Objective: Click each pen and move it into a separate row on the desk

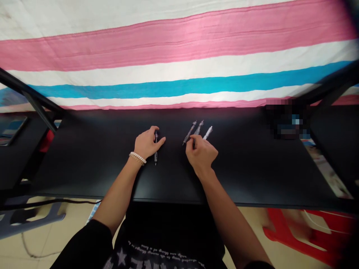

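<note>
My left hand rests on the black desk with its fingers over a slim dark pen. The pen lies lengthwise under the hand, with its tip showing below and its top end above. My right hand sits a little to the right, its fingertips closed on a second grey pen. Beside that pen lie a dark grey pen on its left and a white pen on its right, angled alike.
A pink, white and blue striped cloth hangs behind the desk. A pixelated, unreadable object sits at the desk's far right. Black frame bars rise at both sides. A red plastic stool stands on the tiled floor below right.
</note>
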### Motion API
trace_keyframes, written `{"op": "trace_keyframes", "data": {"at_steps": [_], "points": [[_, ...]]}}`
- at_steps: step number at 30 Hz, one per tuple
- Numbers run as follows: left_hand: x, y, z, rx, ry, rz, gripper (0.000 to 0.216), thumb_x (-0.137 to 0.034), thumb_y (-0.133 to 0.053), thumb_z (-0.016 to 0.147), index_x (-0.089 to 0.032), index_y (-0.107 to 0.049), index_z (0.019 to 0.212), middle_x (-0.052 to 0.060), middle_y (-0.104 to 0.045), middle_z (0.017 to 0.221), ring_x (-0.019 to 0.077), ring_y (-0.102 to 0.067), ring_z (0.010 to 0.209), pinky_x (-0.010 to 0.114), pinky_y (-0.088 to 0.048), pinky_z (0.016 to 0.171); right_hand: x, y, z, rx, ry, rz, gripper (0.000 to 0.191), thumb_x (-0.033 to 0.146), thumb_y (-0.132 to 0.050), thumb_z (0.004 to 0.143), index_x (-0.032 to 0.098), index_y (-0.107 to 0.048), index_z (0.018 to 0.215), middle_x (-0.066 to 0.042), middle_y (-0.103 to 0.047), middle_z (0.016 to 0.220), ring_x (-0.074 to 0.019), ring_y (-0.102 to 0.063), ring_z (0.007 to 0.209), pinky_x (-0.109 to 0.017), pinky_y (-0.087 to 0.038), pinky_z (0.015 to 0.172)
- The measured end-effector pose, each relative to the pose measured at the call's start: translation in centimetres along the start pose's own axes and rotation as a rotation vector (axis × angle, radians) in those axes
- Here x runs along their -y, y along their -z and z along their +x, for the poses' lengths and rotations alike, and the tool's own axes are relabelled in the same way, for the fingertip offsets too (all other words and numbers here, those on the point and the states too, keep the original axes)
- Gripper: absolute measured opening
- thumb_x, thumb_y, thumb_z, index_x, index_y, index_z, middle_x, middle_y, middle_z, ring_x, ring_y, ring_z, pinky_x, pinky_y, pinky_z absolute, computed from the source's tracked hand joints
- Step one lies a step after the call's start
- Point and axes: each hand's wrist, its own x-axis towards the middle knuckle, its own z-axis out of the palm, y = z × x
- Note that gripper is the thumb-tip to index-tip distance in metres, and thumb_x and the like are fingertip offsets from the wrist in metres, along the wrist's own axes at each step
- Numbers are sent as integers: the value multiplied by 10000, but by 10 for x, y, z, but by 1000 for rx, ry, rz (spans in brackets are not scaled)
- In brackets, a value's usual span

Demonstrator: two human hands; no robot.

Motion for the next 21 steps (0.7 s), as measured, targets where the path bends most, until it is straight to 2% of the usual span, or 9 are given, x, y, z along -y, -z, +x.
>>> {"op": "trace_keyframes", "data": {"at_steps": [4,7,11,15,17,19,21], "points": [[-4,-3,-5,63,-72,160,327,-293,-631,842,-206,-615,1157,53,-624,802,227,-582,708,310,-402,741,0,-3,1,21,-5,-95,228,269,-532,882,204,-750,893,-43,-629,577,-181,-561,565,-283,-266,519],[-3,-5,-5,76,-70,144,318,-219,-588,852,-171,-610,1166,81,-647,842,243,-613,749,339,-431,783,6,-2,-2,32,-2,-9,232,326,-535,914,194,-725,939,-35,-613,579,-191,-571,609,-288,-330,549],[0,-7,1,-51,47,-220,312,-218,-660,825,-164,-622,1130,19,-624,721,187,-599,658,318,-464,745,22,2,-8,136,36,319,222,370,-543,931,194,-676,959,16,-556,558,-170,-559,592,-305,-444,619],[-9,-12,2,-130,150,-689,217,-302,-636,891,-173,-635,1066,-12,-603,650,114,-561,538,243,-457,566,40,4,-17,397,6,730,303,422,-560,935,197,-621,1129,-35,-703,826,-148,-625,646,-285,-526,599],[-17,-15,-1,-139,168,-894,214,-350,-671,878,-180,-650,1006,-10,-611,681,100,-589,577,223,-486,578,46,2,-21,545,-56,913,372,456,-537,952,191,-583,1210,-65,-734,921,-147,-671,682,-269,-554,571],[-25,-18,-4,-119,209,-1072,268,-376,-729,835,-183,-661,1008,2,-646,767,105,-646,669,223,-530,640,47,0,-22,700,-105,1058,394,476,-513,967,179,-588,1215,-56,-741,872,-136,-678,626,-252,-561,528],[-31,-19,-6,-89,270,-1191,330,-393,-759,809,-189,-661,1049,20,-688,852,123,-695,745,238,-560,692,46,-2,-21,779,-148,1124,374,472,-516,967,169,-648,1141,-22,-715,764,-111,-633,521,-231,-533,473]]}}
